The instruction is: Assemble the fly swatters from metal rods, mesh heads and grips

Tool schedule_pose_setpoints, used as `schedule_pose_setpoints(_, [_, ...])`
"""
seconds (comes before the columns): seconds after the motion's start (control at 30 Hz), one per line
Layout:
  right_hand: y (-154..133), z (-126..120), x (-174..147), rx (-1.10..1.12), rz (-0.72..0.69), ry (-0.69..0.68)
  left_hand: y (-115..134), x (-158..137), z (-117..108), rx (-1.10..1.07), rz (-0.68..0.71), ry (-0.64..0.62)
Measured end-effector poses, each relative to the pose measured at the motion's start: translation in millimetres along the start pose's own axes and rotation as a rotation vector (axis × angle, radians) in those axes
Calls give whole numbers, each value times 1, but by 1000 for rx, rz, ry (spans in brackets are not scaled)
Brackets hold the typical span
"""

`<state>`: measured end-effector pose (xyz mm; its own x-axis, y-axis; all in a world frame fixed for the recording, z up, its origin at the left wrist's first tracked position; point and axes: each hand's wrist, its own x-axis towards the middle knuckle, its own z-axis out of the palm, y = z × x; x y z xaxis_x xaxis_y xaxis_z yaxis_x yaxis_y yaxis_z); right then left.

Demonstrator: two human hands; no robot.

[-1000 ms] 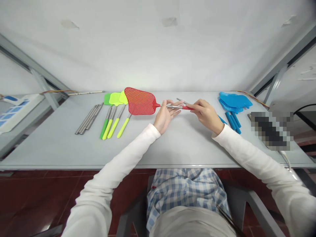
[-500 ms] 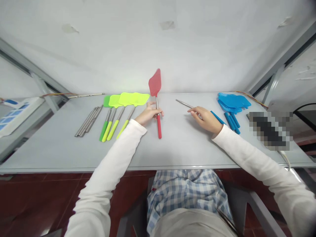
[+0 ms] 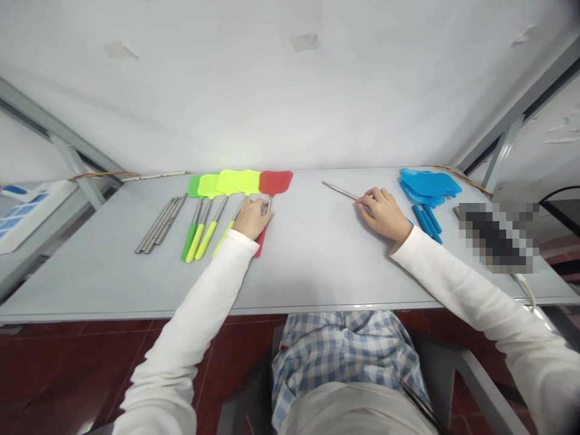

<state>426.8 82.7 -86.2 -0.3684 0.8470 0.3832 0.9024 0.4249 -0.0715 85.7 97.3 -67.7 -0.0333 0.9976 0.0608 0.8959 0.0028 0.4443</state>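
Note:
My left hand (image 3: 252, 217) is closed on the metal shaft of a red fly swatter (image 3: 276, 182), which lies at the right end of a row of fly swatters. Beside it the row has several yellow-green fly swatters (image 3: 231, 181) and a darker green fly swatter (image 3: 194, 186) at the left. The red head touches or slightly overlaps the nearest yellow-green one. My right hand (image 3: 384, 214) pinches a thin metal rod (image 3: 338, 189) pointing up and left. A bit of blue grip shows at that wrist, mostly hidden by the hand.
Several loose metal tubes (image 3: 158, 226) lie left of the row. To the right are stacked blue swatter heads (image 3: 430, 186) and several blue handles (image 3: 426, 222). A blurred-out dark object (image 3: 496, 238) lies at the right end of the grey table (image 3: 312, 266). A wall stands behind.
My left hand has moved left and laid the red fly swatter from its raised position down beside the row. My right hand has shifted slightly right along the rod, which stays in place.

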Motion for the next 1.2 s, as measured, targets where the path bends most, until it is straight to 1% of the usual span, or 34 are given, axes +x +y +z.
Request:
schedule_pose_setpoints(0.1, [3,4,-2,-59,15,-6,-6,-2,-2,6,-7,-27])
schedule_pose_setpoints(0.2, [5,6,-3,-67,1,-24,-11,-6,-6,32,-24,-36])
schedule_pose_setpoints(0.3, [5,7,-1,-40,-3,-39,-9,-14,-16,60,-66,-7])
schedule_pose_setpoints(0.4, [5,7,3,9,12,-41,3,-32,-28,50,-43,71])
schedule_pose_setpoints(0.47, [2,6,5,60,27,-39,19,-47,-32,-22,37,85])
schedule_pose_setpoints(0.5, [-1,5,5,86,32,-39,29,-54,-32,-82,92,59])
schedule_pose_setpoints(0.53, [-4,4,5,110,32,-40,39,-59,-28,-151,144,18])
schedule_pose_setpoints(0.6, [-13,1,3,161,2,-43,59,-61,-15,-273,208,-118])
schedule_pose_setpoints(0.67, [-20,-3,1,218,-53,-51,78,-53,4,-357,192,-250])
schedule_pose_setpoints(0.7, [-22,-5,0,241,-71,-52,86,-45,14,-388,165,-296])
schedule_pose_setpoints(0.73, [-23,-7,0,250,-77,-48,93,-35,23,-403,124,-298])
schedule_pose_setpoints(0.8, [-18,-10,1,198,-42,-17,105,-15,37,-376,62,-222])
schedule_pose_setpoints(0.87, [-6,-14,2,58,24,43,114,3,47,-301,41,-124])
schedule_pose_setpoints(0.93, [10,-16,1,-93,72,89,121,16,54,-250,42,-67])
schedule_pose_setpoints(1.0, [25,-18,-2,-174,85,93,125,23,60,-245,48,-61])
schedule_pose_setpoints(1.1, [37,-18,-9,-196,70,36,123,26,66,-274,99,-69])
schedule_pose_setpoints(1.17, [37,-16,-11,-210,63,-1,115,25,67,-372,117,-87])
schedule_pose_setpoints(1.2, [35,-14,-12,-212,58,-20,111,24,66,-470,95,-107])
